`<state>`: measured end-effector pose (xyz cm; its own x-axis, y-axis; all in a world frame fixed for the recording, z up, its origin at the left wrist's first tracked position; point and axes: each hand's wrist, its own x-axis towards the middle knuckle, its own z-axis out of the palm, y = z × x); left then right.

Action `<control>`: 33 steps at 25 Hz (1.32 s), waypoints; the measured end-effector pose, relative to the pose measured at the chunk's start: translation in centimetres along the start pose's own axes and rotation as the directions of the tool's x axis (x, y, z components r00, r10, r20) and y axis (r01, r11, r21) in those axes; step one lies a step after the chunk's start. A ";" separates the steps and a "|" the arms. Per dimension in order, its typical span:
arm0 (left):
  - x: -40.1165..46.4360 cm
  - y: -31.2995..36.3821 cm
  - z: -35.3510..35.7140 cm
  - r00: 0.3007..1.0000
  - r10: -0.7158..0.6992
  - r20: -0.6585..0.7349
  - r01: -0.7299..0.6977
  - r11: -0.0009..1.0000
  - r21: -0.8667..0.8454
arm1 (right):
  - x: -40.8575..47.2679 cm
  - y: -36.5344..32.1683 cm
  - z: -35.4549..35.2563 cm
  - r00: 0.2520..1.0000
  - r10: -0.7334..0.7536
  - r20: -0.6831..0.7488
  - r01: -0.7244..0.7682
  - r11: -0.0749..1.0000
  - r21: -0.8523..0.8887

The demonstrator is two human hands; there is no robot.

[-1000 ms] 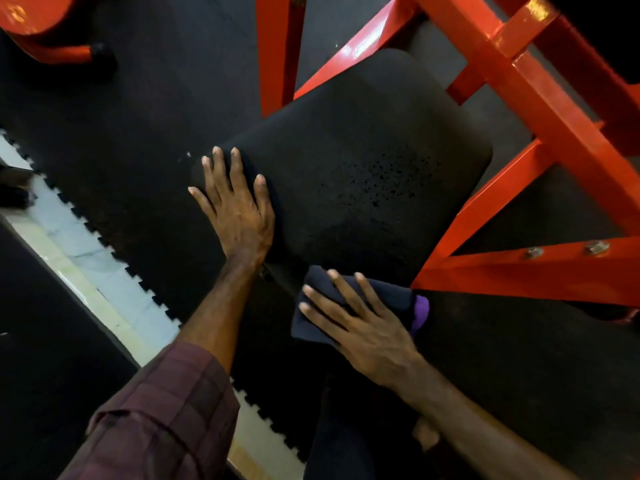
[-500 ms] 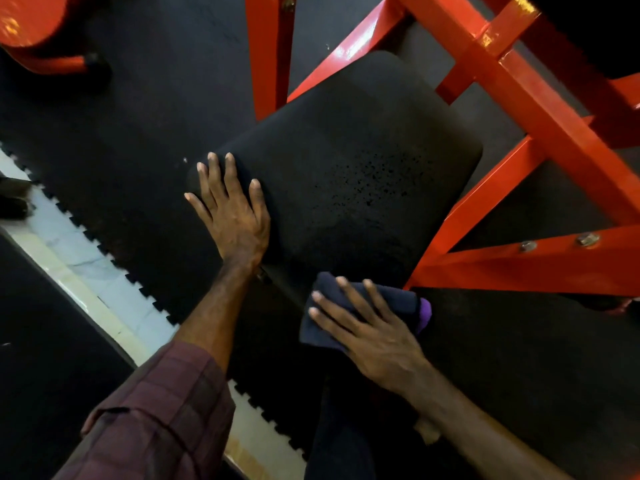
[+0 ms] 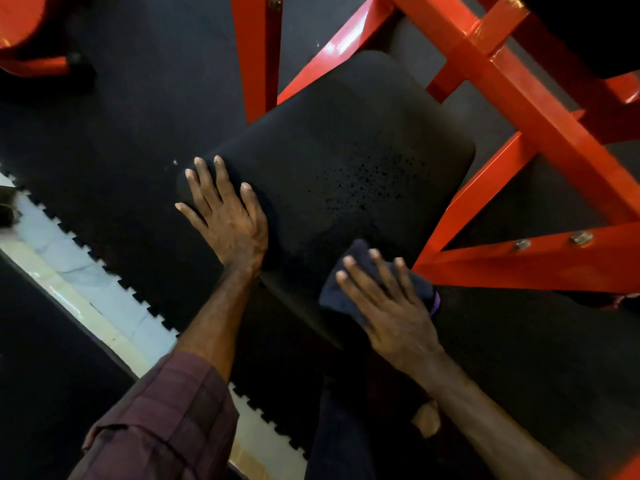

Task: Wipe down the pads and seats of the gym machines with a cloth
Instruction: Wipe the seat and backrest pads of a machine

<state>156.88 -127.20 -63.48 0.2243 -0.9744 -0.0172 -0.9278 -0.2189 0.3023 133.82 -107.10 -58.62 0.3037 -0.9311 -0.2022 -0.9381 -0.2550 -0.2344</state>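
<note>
Black rubber floor tiles (image 3: 114,126) surround an orange frame (image 3: 519,88) carrying the padded seat (image 3: 346,161), firm and fixed; the left hand (image 3: 227,216) braces flat, the right hand (image 3: 391,306) presses the soft, limp cloth (image 3: 337,299), fingers spread, against the near edge.

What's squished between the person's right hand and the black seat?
A dark cloth with a purple edge. The right hand presses it flat, fingers spread, on the near corner of the seat. The head view shows this.
</note>
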 end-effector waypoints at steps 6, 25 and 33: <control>-0.2 -0.2 0.4 1.000 -0.016 -0.017 0.017 0.999 0.049 | 9.5 -1.9 -1.3 0.929 0.371 -0.008 -0.368 0.925 0.097; 0.3 -0.9 -0.3 1.000 -0.004 0.026 0.005 0.999 -0.037 | 5.1 3.5 -1.0 0.905 0.420 -0.063 -0.412 0.904 0.110; 3.3 -3.6 -1.6 0.963 0.260 0.077 -0.257 0.965 -0.047 | 2.1 3.9 -0.3 0.975 0.210 -0.078 -0.204 0.976 0.077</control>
<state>161.49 -129.49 -63.08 -0.0480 -0.9988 -0.0114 -0.9391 0.0412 0.3411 130.73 -110.15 -59.68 0.0862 -0.9813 -0.1720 -0.9647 -0.0391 -0.2604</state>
